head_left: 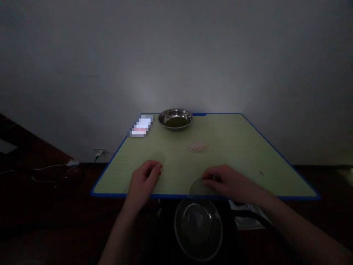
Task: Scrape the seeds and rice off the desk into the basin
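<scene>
My left hand (145,180) rests near the table's front left, its thumb and fingers curled together. Whether anything is between them is hidden. My right hand (222,181) is at the front edge, thumb and fingertips drawn together in a pinch; what they hold, if anything, cannot be made out. Beneath its fingertips a faint rounded outline (197,187) shows on the tabletop. Beyond the hands lies a small heap of pale pinkish grains (198,147). Below the front edge, between my forearms, sits a shiny metal bowl (198,230), its contents too dark to tell.
A steel bowl (175,128) with small green beans (176,122) stands at the back of the pale green, blue-edged table (231,136). A phone (141,126) with a lit, blurred screen is left of it. A small dark sliver (261,173) lies at right. Behind is a wall (176,55).
</scene>
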Demonstrator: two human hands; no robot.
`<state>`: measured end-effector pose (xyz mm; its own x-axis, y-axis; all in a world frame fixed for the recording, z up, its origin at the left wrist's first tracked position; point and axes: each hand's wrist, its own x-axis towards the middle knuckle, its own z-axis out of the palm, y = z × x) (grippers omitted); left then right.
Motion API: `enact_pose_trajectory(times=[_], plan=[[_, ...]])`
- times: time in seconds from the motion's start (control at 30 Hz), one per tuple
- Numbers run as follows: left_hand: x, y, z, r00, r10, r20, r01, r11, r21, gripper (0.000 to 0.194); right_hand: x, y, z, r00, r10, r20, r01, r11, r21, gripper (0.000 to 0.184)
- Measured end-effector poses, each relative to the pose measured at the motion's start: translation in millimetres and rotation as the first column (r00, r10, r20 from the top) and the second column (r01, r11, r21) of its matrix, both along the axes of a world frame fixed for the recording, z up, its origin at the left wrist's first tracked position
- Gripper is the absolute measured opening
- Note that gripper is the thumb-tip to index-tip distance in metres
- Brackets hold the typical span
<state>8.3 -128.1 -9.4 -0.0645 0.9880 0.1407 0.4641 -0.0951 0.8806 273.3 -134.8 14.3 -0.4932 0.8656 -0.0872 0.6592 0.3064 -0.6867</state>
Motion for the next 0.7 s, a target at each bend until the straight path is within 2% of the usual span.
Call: enact_pose_trajectory(times=[0.27,0.57,0.7], plan=[[-1,-1,-1.0,1.000,0.000,-0.002,0.000,1.000,0.008,0.022,5,-6,8.9,1.000,-0.017,-0.015,0.017,0.999,0.028,0.016],[2,-1,4.1,1.000,0.015,0.013,-0.015,1.000,-0.010,0.022,27,24,8.8,0.986,-0.168,-0.009,0.168,0.973,0.159,0.020],[1,-2,4.4,1.000,0.013,0.022,-0.013,1.000,-0.006,0.023,29,34,15.7,0.973,-0.228,-0.021,0.226,0.943,0.243,0.021]])
